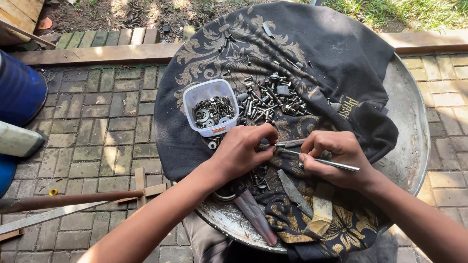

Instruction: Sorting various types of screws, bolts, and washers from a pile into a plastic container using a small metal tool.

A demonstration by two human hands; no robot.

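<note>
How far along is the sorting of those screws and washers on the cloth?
Done: the plastic tub already holds washers. In hand: the right hand holds a thin metal rod while the left hand pinches a small piece at its tip. Left: a large pile of bolts remains on the dark cloth.

Outdoor ground of grey brick paving (107, 122) in bright sunlight with sharp shadows. A wooden beam (97, 53) crosses the upper left of the frame; bare soil (146, 14) lies beyond it, grass (404, 12) at upper right. A blue barrel (17, 92) stands at the left edge.
</note>
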